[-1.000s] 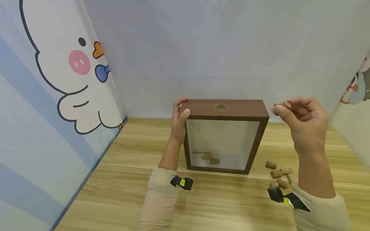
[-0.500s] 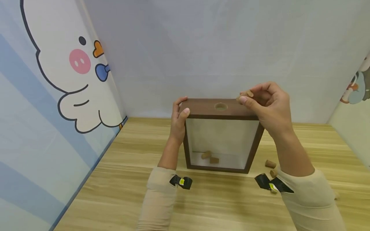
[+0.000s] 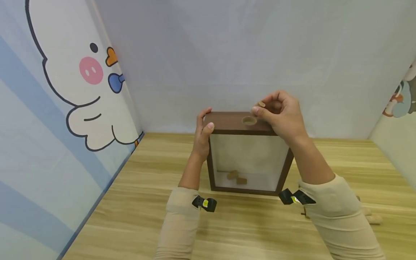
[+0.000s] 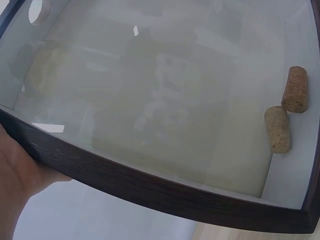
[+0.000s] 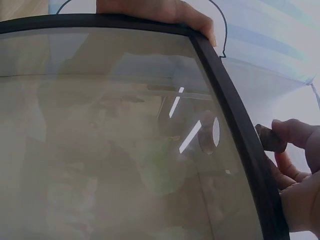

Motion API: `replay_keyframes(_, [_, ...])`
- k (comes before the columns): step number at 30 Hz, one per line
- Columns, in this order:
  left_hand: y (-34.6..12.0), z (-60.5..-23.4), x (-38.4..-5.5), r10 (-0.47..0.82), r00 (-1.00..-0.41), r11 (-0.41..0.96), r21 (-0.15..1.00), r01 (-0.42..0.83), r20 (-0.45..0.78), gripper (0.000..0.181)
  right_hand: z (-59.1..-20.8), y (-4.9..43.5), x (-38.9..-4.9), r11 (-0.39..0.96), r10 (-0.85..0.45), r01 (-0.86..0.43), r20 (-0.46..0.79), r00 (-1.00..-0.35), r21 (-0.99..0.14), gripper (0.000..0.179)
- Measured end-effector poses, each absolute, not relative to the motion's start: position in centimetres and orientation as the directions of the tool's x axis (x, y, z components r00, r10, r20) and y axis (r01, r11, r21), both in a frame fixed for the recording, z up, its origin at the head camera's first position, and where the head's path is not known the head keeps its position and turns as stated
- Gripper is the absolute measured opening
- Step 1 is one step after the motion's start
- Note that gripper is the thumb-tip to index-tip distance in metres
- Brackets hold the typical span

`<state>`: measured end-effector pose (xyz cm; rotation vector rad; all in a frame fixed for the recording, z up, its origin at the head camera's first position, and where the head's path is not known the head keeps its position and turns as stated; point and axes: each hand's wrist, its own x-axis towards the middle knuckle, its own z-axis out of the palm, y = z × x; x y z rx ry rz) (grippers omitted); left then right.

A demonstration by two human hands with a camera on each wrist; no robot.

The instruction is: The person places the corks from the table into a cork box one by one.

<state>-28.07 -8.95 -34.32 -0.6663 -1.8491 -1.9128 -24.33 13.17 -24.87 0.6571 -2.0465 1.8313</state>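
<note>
Beside the round hole (image 3: 249, 121) atop a clear-fronted dark-wood box (image 3: 224, 121), the right hand (image 3: 287, 115) pinches a cork (image 5: 270, 138) between thumb and fingers.

Nearest, on the wood-grain table (image 3: 130, 216), loose corks (image 3: 373, 219) lie partly hidden by the right sleeve (image 3: 334, 202). Beyond them stands the upright box, its left end gripped by the left hand (image 3: 203, 137), thumb at the front. The left wrist view resolves the speckled surfaces of two corks (image 4: 295, 90) on the box floor, touching or nearly so; the right wrist view exposes the held cork's side, largely covered in the head view. Half a second earlier, the right hand was over the box's right end; the left hand's grip is unchanged. Farthest is a pale backdrop (image 3: 211, 54).
</note>
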Motion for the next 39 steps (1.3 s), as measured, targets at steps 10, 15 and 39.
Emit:
replay_keyframes(10, [-8.9, -34.7, -28.2, 0.036, -0.792, -0.065, 0.792, 0.607, 0.610, 0.078, -24.8, 13.1, -24.8, 0.294, -0.159, -0.426, 0.396, -0.905, -0.856, 0.032])
replay_keyframes(15, [-8.7, -34.8, -28.3, 0.054, -0.792, -0.086, 0.793, 0.603, 0.608, 0.081, -24.5, 12.9, -25.1, 0.344, -0.154, -0.367, 0.334, -0.930, -0.864, 0.029])
replay_keyframes(39, [-8.4, -34.7, -28.2, 0.039, -0.824, -0.064, 0.824, 0.563, 0.565, 0.096, -27.4, 18.3, -20.0, -0.092, -0.198, -0.596, 0.601, -0.774, -0.798, 0.021])
